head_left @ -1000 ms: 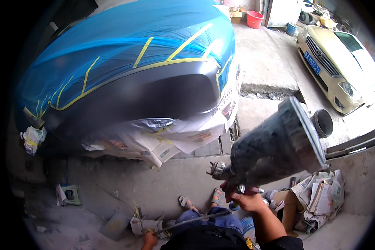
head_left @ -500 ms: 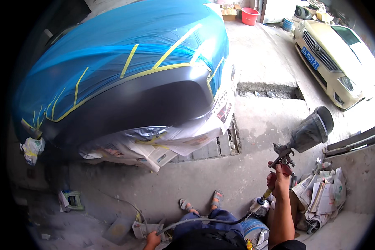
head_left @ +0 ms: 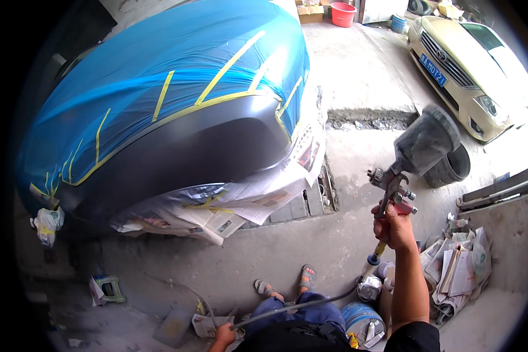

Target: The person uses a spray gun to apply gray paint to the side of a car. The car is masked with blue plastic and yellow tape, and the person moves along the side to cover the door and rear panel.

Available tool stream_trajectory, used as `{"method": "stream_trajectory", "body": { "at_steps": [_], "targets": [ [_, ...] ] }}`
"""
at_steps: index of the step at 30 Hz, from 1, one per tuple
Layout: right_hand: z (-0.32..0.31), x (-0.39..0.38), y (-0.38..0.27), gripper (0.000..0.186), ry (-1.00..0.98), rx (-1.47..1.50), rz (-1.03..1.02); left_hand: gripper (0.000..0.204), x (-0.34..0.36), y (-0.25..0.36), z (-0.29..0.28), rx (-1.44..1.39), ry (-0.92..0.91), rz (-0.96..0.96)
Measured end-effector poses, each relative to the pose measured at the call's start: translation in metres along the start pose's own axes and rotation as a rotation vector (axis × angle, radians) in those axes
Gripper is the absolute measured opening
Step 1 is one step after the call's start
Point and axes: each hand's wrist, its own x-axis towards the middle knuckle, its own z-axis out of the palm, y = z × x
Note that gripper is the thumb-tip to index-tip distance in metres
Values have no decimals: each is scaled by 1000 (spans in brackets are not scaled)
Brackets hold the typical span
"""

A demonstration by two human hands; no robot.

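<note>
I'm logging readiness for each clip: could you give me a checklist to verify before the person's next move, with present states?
1. Spray gun gripped in the right hand: ok.
2. Hose held by the left hand: ok.
3. Blue sheet taped along the grey panel's upper edge with yellow tape: ok.
4. Newspaper hanging below the panel: ok.
5. Fill level in the gun's cup: cannot tell; its contents are hidden.
6. Cream car covered: not ok; its bonnet is bare.

Cream car (head_left: 480,75), red bucket (head_left: 342,17) (upright)
</note>
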Motion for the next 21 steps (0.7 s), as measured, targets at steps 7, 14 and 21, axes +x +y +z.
{"method": "stream_trajectory", "body": {
  "at_steps": [7, 14, 21],
  "targets": [
    [-24, 8, 37, 36, 340, -122, 186, 27, 4, -11, 5, -2, -5, -47],
    [33, -18, -21, 29, 338, -201, -31, 28, 9, -13, 8, -61, 49, -27],
    [104, -89, -69, 24, -239, -280, -217, 26, 12, -16, 19, -27, 17, 2]
  ]
}}
